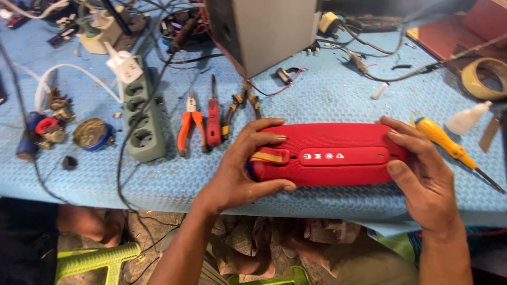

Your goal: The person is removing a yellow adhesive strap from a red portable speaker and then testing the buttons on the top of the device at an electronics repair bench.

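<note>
red fabric covers the cylindrical speaker (327, 154) that both hands hold by its ends. the left hand (240, 171) wraps around the left end cap, thumb under the front edge, fingers curled over the top beside a yellow-and-red strap loop (270, 156). the right hand (420, 177) cups the right end, thumb at the front, fingers bent over the top. both hands are closed on the speaker. it lies on its side near the front edge of the blue textured tabletop (327, 100), its long axis running left to right across the view, the strip of white control symbols (322, 156) facing up toward the camera. just right of it lies a yellow-handled screwdriver (446, 145), tip pointing away to the right. left of it sit orange-handled pliers (190, 129), a red-handled tool (213, 124) and a green power strip (141, 119). behind stands a grey box (264, 31).
</note>
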